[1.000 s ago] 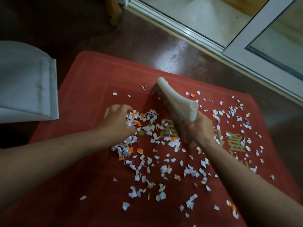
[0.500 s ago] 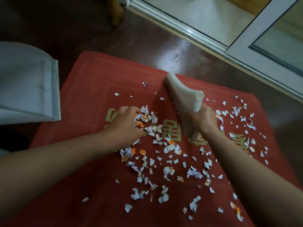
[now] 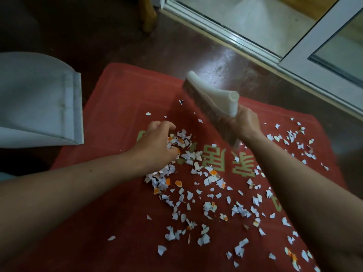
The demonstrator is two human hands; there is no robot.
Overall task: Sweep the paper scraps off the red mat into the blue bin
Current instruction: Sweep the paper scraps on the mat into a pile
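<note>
The red mat [image 3: 117, 95] lies on a dark floor, strewn with white and orange paper scraps [image 3: 208, 193], thickest at its middle. My left hand [image 3: 157, 144] sits on the heap's far left end, fingers curled into a clump of scraps. My right hand [image 3: 244, 122] grips the handle of a white brush [image 3: 212, 97], which is tilted and raised above the mat's far side, bristles facing left. The pale blue bin [image 3: 39, 99] lies at the mat's left edge, its flat lip toward the mat.
A white sliding-door frame [image 3: 294, 55] runs across the far right, with a low sill. A wooden furniture leg [image 3: 147, 14] stands on the floor at the far middle. More scraps lie scattered along the mat's right side [image 3: 294, 138].
The brush has risen off the scraps and swung toward the mat's far edge. My left hand has slid a little to the right along the heap, fingers still curled.
</note>
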